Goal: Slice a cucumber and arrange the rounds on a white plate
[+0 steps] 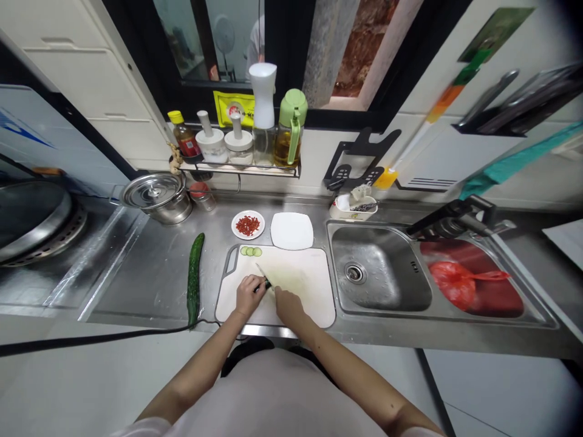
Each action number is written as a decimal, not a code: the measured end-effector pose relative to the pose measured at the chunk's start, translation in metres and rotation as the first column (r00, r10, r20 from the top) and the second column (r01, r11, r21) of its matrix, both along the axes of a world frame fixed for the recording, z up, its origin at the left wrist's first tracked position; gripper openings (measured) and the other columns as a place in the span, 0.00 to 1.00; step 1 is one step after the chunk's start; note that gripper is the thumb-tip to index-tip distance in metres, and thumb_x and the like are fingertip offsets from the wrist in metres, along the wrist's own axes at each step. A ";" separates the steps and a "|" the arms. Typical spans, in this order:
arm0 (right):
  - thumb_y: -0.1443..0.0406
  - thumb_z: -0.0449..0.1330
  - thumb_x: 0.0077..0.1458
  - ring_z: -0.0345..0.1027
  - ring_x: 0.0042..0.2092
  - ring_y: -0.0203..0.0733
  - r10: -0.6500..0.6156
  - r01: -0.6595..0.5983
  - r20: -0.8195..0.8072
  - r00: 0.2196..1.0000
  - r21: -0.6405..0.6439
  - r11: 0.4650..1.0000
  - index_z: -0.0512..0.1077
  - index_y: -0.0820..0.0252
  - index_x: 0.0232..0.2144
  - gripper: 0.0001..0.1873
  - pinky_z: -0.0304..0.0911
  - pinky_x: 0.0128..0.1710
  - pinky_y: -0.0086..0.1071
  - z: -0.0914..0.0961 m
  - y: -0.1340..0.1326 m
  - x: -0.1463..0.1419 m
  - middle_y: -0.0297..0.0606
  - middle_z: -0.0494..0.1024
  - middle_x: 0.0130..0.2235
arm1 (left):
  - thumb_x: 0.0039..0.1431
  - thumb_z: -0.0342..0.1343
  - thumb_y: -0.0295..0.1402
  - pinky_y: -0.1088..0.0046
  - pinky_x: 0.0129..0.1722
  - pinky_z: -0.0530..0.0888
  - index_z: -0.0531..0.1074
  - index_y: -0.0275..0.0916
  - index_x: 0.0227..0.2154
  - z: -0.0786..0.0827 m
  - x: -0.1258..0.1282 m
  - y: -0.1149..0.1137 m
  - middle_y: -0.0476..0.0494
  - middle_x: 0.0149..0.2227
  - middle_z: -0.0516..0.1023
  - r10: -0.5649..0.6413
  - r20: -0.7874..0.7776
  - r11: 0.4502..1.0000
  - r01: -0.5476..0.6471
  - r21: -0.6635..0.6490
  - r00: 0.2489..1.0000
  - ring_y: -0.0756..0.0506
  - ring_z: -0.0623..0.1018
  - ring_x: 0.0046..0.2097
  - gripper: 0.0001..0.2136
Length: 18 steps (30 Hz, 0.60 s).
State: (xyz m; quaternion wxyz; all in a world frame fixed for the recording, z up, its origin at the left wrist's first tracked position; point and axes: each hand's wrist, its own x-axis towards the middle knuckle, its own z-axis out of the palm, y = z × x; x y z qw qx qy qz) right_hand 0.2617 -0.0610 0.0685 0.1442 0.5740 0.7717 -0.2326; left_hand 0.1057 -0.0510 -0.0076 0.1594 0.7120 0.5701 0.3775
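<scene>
fingers of the left hand are bent and drawn together on a short dark-green cucumber piece, most of it hidden from where i stand. the right hand is clenched around the knife, its handle lost inside the grip, the blade slanting toward the far left of the cutting board. the cucumber piece lies near the middle of the board, partly under the left hand and between the 2 hands, with the blade right beside it; i can't tell whether the edge touches it.

counting up, i see 1 knife, 1 cucumber piece being held and, near the board's far left corner, at least 3 pale cucumber slices set in a row. 1 whole cucumber lies left of the board, pointing away from the person. just beyond the board sit 1 round plate of small red pieces and 1 square plate, white, its near rim at the board's far edge. right of the board is 1 sink with 2 basins, the one farther from the board holding 1 red plastic bag.
</scene>
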 end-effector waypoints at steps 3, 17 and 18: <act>0.75 0.45 0.60 0.73 0.45 0.43 0.002 -0.002 -0.010 1.000 0.030 1.000 0.65 0.63 0.48 0.17 0.63 0.43 0.32 0.000 0.002 -0.002 0.47 0.77 0.40 | 0.63 0.50 0.33 0.70 0.40 0.71 0.73 0.41 0.30 0.000 0.001 0.000 0.45 0.33 0.77 0.006 0.003 1.000 -0.006 -0.006 1.000 0.47 0.74 0.38 0.09; 0.77 0.46 0.58 0.73 0.45 0.44 -0.015 0.016 -0.041 0.999 0.030 0.999 0.66 0.64 0.46 0.17 0.63 0.42 0.32 0.003 0.013 -0.007 0.47 0.77 0.41 | 0.63 0.49 0.33 0.70 0.39 0.72 0.73 0.41 0.31 0.002 0.003 0.001 0.45 0.33 0.77 0.013 0.018 0.999 -0.013 -0.044 1.000 0.47 0.75 0.39 0.09; 0.77 0.45 0.58 0.73 0.45 0.43 -0.017 0.018 -0.041 0.999 0.031 0.999 0.66 0.64 0.46 0.17 0.63 0.42 0.32 0.003 0.013 -0.008 0.47 0.78 0.40 | 0.63 0.49 0.33 0.70 0.39 0.72 0.73 0.41 0.30 0.002 0.003 0.001 0.45 0.33 0.77 0.013 0.014 0.999 -0.012 -0.043 1.000 0.47 0.75 0.38 0.09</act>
